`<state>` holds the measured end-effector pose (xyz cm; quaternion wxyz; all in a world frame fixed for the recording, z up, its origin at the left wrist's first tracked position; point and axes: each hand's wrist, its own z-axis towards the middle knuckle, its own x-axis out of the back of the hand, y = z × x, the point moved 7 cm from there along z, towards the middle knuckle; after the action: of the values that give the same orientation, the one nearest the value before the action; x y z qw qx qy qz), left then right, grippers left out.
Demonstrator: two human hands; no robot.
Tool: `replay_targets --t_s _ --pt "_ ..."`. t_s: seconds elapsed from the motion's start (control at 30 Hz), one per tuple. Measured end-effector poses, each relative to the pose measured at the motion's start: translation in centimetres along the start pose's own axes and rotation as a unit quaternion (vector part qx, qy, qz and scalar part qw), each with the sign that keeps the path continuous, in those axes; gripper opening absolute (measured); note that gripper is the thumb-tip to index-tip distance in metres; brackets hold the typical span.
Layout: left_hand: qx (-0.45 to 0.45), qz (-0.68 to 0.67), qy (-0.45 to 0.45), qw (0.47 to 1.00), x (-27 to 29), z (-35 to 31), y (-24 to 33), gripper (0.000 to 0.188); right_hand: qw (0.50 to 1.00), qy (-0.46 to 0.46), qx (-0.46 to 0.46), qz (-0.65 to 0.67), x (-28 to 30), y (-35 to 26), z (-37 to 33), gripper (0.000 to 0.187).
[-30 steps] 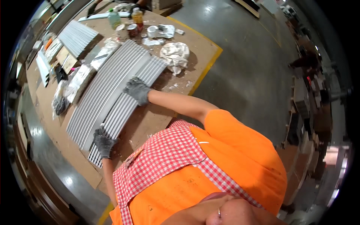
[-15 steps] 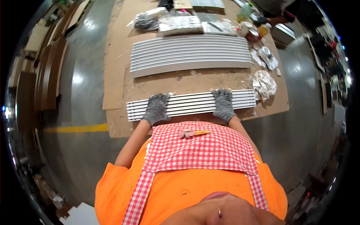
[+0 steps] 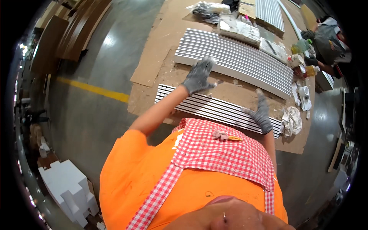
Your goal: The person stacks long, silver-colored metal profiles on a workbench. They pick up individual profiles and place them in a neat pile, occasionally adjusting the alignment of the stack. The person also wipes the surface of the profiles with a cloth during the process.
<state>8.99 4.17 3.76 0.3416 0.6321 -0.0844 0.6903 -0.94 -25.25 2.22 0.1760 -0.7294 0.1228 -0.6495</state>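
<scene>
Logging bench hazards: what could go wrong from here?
1. The far ridged stack sits close to a red-brown container at its right end; a shove that way might topple it.
2. The white cloth lies by the right end of the near slatted strips; it could snag if they shift.
3. The left hand has pale glove fingertips; any residue might smear.

Workshop: cluttered worktable, brown boards

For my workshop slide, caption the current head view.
Open gloved left hand and right hand by a narrow ribbed section and a wider ribbed section.
</scene>
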Motion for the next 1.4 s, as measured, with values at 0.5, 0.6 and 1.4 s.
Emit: replay_targets --t_s 0.5,0.6,1.4 --pt "0.031 0.177 -0.148 0.973 -4.7 7.3 -4.9 0.121 0.963 -0.046 -0.086 -0.253 1.2 1.8 12.2 0.108" --pt "0.022 0.178 -0.094 0.979 -4.2 6.3 -4.4 0.115 0.954 -0.053 -0.111 -0.275 1.2 0.7 11.9 0.104" --pt "0.008 0.068 -0.114 0.991 -1.5 7.9 -3.9 0.089 0.971 0.036 0.035 -0.232 1.8 0.4 12.5 0.092"
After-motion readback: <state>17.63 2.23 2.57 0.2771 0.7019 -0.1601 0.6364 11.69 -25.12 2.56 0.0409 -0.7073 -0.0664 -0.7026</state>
